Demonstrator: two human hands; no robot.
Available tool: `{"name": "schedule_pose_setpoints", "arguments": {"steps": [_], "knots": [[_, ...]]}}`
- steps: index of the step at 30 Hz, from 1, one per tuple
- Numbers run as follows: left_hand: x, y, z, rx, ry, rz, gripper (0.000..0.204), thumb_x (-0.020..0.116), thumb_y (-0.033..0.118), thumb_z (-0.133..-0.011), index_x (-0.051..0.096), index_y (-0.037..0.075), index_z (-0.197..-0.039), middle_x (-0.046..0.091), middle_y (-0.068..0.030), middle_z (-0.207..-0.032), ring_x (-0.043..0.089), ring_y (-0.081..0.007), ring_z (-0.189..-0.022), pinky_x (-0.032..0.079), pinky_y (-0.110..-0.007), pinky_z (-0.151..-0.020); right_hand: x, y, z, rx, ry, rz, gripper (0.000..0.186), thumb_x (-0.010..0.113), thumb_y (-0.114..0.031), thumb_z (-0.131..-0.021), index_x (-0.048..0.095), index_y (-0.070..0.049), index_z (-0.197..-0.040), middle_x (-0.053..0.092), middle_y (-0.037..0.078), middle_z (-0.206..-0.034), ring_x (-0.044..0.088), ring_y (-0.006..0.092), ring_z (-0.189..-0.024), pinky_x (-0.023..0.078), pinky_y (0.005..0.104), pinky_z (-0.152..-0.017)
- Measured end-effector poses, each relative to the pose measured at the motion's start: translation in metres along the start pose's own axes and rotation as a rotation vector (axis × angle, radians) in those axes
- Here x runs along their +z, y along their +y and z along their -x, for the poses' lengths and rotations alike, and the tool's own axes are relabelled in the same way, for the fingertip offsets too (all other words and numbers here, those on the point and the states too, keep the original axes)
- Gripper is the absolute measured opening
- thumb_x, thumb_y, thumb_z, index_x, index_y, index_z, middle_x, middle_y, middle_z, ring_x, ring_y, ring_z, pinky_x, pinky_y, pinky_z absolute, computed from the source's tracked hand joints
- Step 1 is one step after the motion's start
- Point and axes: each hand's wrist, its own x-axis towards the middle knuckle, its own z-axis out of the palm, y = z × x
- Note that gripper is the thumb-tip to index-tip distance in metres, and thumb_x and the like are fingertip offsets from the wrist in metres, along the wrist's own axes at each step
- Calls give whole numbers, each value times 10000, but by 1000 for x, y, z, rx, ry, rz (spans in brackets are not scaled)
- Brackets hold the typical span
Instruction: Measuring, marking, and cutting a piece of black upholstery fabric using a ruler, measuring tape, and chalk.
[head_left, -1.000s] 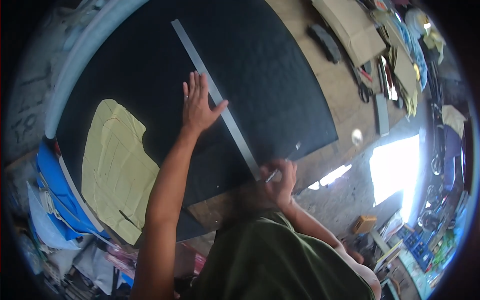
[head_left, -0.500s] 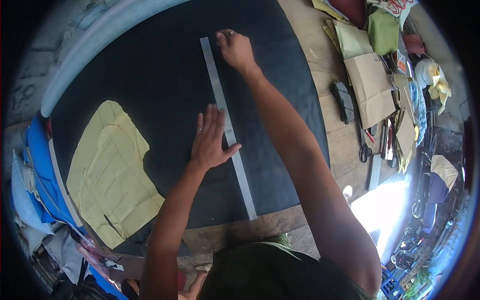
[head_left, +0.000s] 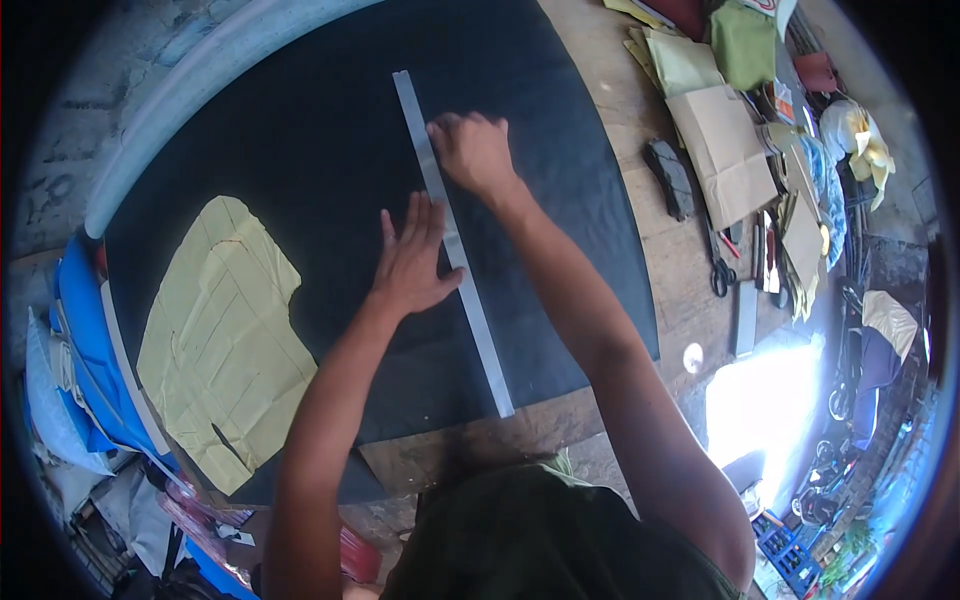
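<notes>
A long grey metal ruler (head_left: 484, 345) lies across a large black sheet (head_left: 565, 130), running from the far side to the near edge. My left hand (head_left: 410, 268) is spread flat beside it, fingertips and thumb resting on the ruler's left side and middle. Close to the ruler's right edge, toward its far end, my right hand (head_left: 474, 155) is closed with its fingers curled down; what it grips, if anything, is hidden. A yellow paper pattern (head_left: 220, 330) with drawn lines and a slit lies on the sheet at the left.
Along the right of the wooden table (head_left: 690, 300) lie a dark oblong object (head_left: 668, 180), scissors (head_left: 722, 278), a grey block (head_left: 746, 318) and brown paper pieces (head_left: 722, 150). A pale roll (head_left: 165, 110) curves along the far left. Blue material (head_left: 88, 345) hangs beyond the left edge.
My right hand has moved from beside the ruler's far end toward me along its right edge. The left hand stays on the ruler, and the whole view has shifted slightly.
</notes>
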Motion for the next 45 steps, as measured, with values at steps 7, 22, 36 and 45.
{"name": "schedule_pose_setpoints", "arguments": {"steps": [7,22,36,45], "knots": [[-13,-3,0,-4,-116,-27,1044,687,483,-928,179,-89,-1639,230,-336,-1696,115,-434,-1627,72,-768,-1226,-50,-29,191,70,-47,-104,174,645,-241,-1006,763,-114,-996,743,51,-919,645,257,-863,425,449,-875],[-18,7,-5,-70,-206,-136,1025,643,514,-965,149,-49,-1664,181,-281,-1732,82,-397,-1638,36,-753,-1237,-124,-78,420,257,-70,-203,198,671,-190,-976,740,-94,-1135,718,56,-968,626,239,-907,423,416,-937],[39,26,-9,-173,271,175,974,704,433,-937,236,-57,-1636,313,-280,-1687,168,-402,-1624,65,-686,-1275,-44,-78,426,261,157,-184,443,769,-73,-775,639,-71,-1198,692,107,-1130,636,302,-980,478,407,-902],[46,50,-29,-62,320,175,913,695,356,-933,278,-69,-1625,312,-293,-1684,173,-405,-1623,64,-649,-1288,-43,-59,435,259,325,-229,485,763,-17,-750,613,-51,-1210,665,120,-1112,610,289,-928,461,387,-855]]}}
